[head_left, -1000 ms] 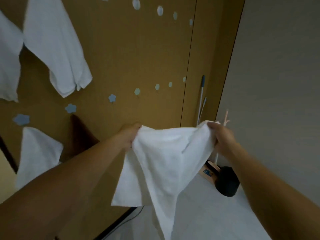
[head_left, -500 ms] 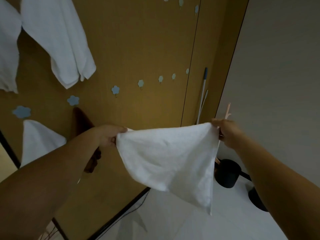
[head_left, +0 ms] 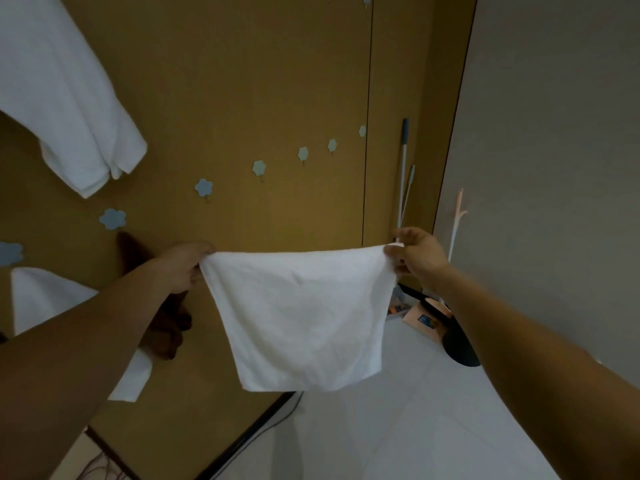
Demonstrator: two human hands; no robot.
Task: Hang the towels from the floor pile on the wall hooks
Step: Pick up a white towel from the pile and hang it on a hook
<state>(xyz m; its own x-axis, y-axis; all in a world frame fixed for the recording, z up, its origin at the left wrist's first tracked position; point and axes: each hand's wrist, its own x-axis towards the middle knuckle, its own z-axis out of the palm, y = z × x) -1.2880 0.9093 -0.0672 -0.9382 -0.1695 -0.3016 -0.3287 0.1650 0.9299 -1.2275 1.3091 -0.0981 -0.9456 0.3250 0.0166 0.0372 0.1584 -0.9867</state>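
Note:
A small white towel (head_left: 304, 317) hangs flat and spread in front of me, stretched by its top corners. My left hand (head_left: 183, 266) pinches its left corner and my right hand (head_left: 417, 256) pinches its right corner. Behind it on the brown wall runs a row of pale blue flower-shaped hooks (head_left: 258, 168), several of them bare. A large white towel (head_left: 65, 109) hangs at the upper left. Another white towel (head_left: 45, 299) hangs lower left, partly hidden by my left arm. A brown cloth (head_left: 162, 327) hangs below my left hand.
A mop handle (head_left: 403, 174) leans in the corner by the grey wall (head_left: 554, 168). A dark round object (head_left: 460, 348) and an orange box (head_left: 424, 320) sit on the white floor (head_left: 415, 427) at the right. A cable (head_left: 270, 427) runs along the wall's base.
My hands have pulled apart and levelled the towel, so it now hangs flat as a square instead of a slanted drape. The view has tilted slightly downward.

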